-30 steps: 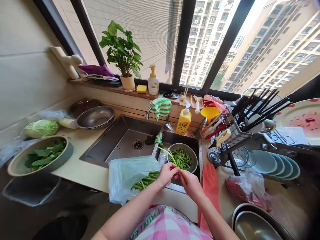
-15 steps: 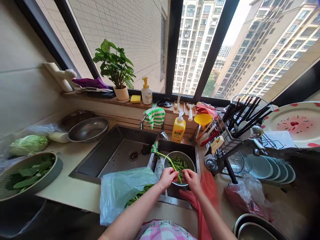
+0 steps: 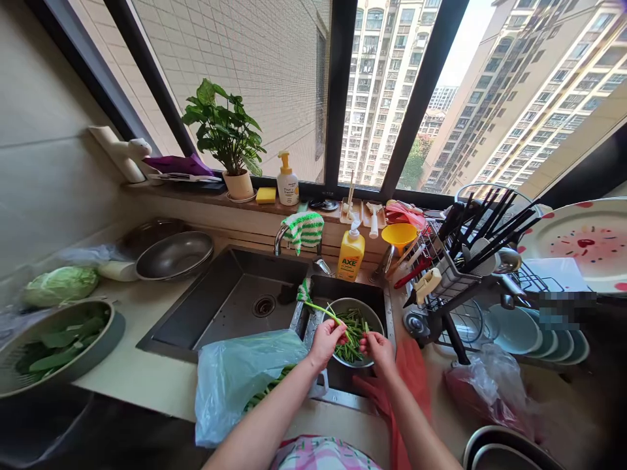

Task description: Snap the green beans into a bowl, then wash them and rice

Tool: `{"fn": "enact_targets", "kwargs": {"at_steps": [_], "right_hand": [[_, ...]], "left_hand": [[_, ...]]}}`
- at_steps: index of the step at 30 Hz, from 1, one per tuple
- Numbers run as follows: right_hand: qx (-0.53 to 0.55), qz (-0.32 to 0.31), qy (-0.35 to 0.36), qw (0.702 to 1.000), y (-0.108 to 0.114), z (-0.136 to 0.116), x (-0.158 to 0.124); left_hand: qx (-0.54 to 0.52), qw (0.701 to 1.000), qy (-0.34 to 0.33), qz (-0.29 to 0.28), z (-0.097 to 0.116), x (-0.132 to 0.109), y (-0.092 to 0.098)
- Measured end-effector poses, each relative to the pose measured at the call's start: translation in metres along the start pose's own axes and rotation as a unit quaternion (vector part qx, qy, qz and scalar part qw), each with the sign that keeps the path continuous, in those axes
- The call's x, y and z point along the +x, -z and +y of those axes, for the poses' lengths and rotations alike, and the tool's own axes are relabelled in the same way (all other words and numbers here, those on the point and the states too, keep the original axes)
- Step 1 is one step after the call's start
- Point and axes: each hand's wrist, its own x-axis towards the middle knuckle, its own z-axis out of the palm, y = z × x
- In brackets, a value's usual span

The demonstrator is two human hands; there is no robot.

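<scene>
A plastic bag lies beside the bean bowl.

A pink-and-white checked garment, forearms left bare.

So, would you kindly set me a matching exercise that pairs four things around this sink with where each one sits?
Things:
1. Striped cloth
2. Steel bowl
3. Potted plant
4. AXE bottle

Places:
A. Behind the right sink compartment
B. On the window ledge
C. Inside the right sink compartment
D. Hanging on the faucet

Right pairs: 1-D, 2-C, 3-B, 4-A.
</scene>
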Motion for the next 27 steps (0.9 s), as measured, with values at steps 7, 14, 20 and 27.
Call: {"fn": "enact_targets", "kwargs": {"at_steps": [7, 14, 20, 27], "right_hand": [[-0.108, -0.135, 0.102, 0.980, -0.012, -0.007, -0.006], [-0.328, -0.124, 0.241, 0.905, -0.011, -0.015, -0.013], [-0.352, -0.049, 0.226, 0.907, -0.018, -0.010, -0.010], [-0.123, -0.021, 0.036, 0.992, -0.018, 0.009, 0.021]], "left_hand": [[0.046, 0.998, 0.049, -0.020, -0.011, 0.004, 0.000], [0.040, 0.995, 0.078, 0.037, -0.014, 0.010, 0.006], [0.058, 0.996, 0.068, 0.010, -0.019, 0.008, 0.002], [0.042, 0.997, 0.056, -0.029, -0.024, 0.004, -0.001]]}}
